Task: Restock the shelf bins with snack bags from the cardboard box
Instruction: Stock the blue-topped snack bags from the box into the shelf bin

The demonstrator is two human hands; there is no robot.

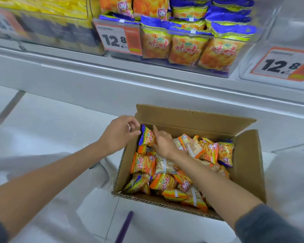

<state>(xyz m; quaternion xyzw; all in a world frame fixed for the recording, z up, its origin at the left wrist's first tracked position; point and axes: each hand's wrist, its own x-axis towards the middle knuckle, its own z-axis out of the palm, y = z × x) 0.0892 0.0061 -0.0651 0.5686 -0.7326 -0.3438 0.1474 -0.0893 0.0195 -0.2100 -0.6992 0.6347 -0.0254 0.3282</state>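
An open cardboard box (pixel 246 165) sits on a white surface below the shelf, filled with several small orange and yellow snack bags (pixel 167 183). At the box's far left corner, one orange bag with a blue top (pixel 146 136) stands upright. My left hand (pixel 119 134) pinches its blue top edge. My right hand (pixel 162 142) grips the same bag from the right side, reaching across the box. Above, a clear shelf bin (pixel 239 67) holds matching orange bags (pixel 184 50) with blue tops, standing in rows.
Price tags reading 12.8 hang on the bin fronts (pixel 118 38) and at the right (pixel 279 64). A bin of yellow bags (pixel 47 7) is at the upper left. A purple strip (pixel 125 227) lies on the surface in front of the box.
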